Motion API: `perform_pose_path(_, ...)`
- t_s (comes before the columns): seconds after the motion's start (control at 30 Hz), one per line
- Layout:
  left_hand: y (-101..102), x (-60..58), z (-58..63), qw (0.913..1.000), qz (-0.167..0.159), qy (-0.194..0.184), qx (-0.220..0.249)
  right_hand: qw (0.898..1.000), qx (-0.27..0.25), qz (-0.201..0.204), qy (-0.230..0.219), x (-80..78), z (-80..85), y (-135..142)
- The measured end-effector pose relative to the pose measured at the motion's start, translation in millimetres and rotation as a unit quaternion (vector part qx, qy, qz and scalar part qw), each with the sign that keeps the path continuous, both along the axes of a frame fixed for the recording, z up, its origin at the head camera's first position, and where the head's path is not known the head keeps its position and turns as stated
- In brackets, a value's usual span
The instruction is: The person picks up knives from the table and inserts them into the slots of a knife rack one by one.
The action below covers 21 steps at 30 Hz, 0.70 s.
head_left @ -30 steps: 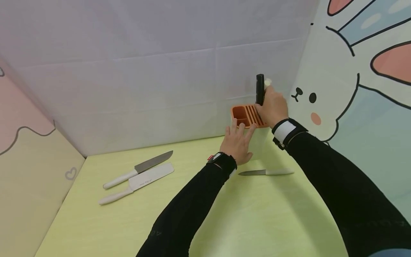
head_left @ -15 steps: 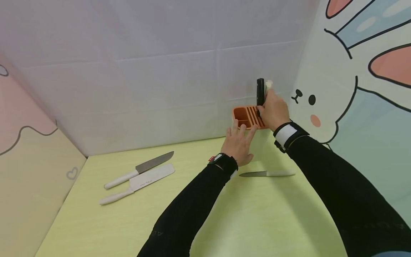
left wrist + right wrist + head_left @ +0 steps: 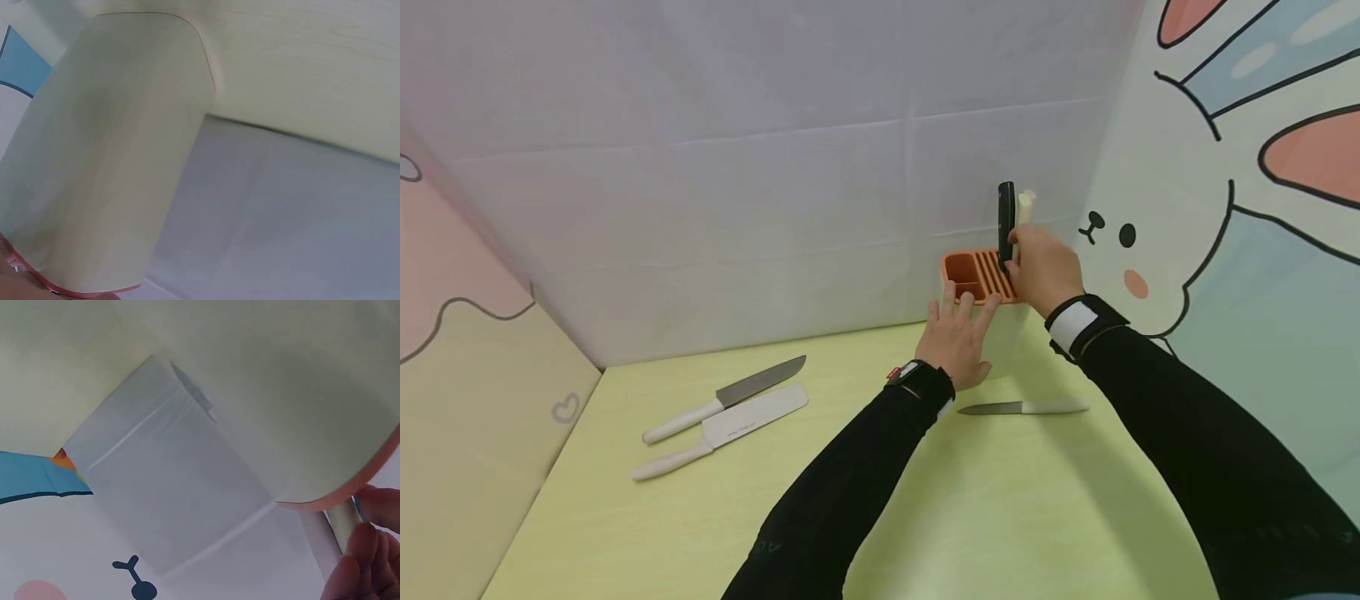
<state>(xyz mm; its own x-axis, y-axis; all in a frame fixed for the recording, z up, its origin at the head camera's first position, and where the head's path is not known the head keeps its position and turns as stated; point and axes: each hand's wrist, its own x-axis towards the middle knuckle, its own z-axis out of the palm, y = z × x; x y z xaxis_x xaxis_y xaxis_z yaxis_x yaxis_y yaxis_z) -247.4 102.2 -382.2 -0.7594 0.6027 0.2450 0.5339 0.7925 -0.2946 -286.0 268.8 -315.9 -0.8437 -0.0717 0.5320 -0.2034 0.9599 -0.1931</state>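
Note:
A pale knife holder [image 3: 1006, 329] with an orange slotted top stands at the back right against the wall. My left hand [image 3: 953, 342] rests on its front rim, fingers straight and spread. At the slots, my right hand [image 3: 1045, 267] has thumb and fingers curled at the lower part of an upright black-handled knife [image 3: 1007, 208]; its blade is hidden. Just right of that, pale handles [image 3: 1025, 204] stick up, partly covered by the hand. In the right wrist view, the fingertips [image 3: 364, 544] curl below the orange rim, over a pale handle [image 3: 342, 525].
A white-handled knife [image 3: 1022, 407] lies on the table in front of the holder. At left lie another white-handled knife [image 3: 760, 380] and a white cleaver [image 3: 756, 415], side by side. White cloth walls stand behind and at the right, the right one with cartoon print.
The black handle sinks a little lower in the holder between the earlier frames. My right hand slides slightly down and right, uncovering more of the pale handles. The left hand stays on the rim.

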Motion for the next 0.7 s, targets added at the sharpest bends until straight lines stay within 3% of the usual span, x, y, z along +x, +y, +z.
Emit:
perform_pose_path(0.13, -1.2, -0.7, -0.4, 1.0000, 0.000, 0.003, 0.008, 1.000, 0.028, 0.003, 0.014, -1.5, -6.7, 3.7)
perform_pose_path(0.43, -1.6, 0.5, -0.6, 1.0000, 0.000, 0.004, 0.007, 0.998, 0.039, -0.014, 0.036, -5.0, -11.8, -1.7)
perform_pose_path(0.7, 0.6, -0.2, -0.4, 0.9999, 0.000, 0.009, 0.013, 0.998, 0.041, -0.038, 0.025, -5.1, -13.7, -1.7)
